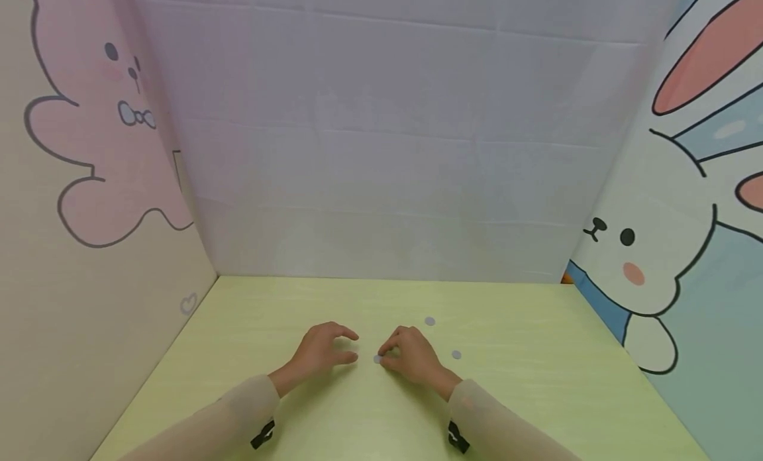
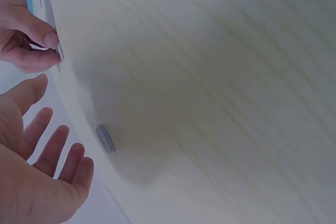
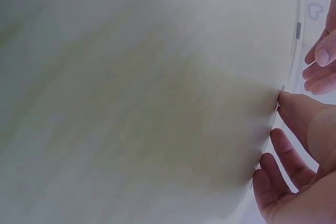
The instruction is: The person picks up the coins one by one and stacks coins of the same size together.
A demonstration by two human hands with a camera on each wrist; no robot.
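Observation:
The right hand (image 1: 414, 356) is low over the pale yellow table. Its thumb and index fingertips pinch a small grey coin-like disc (image 1: 377, 359) at the tabletop. In the left wrist view, the disc's thin edge (image 2: 60, 52) shows at those fingertips. To the left, the left hand (image 1: 318, 352) hovers with fingers spread and loosely bent, holding nothing. Below it, a thicker-looking grey disc (image 2: 105, 138) lies on the table in the left wrist view; the hand hides it in the head view. Two more grey discs (image 1: 430, 321) (image 1: 456, 355) lie flat beyond and right of the right hand.
The yellow table (image 1: 524, 395) ends at a pale back sheet (image 1: 381, 150). Side panels close in left and right, the left with a pink cartoon animal (image 1: 107, 150), the right with a white rabbit (image 1: 667, 249). Black straps (image 1: 457, 438) hang at the sleeves.

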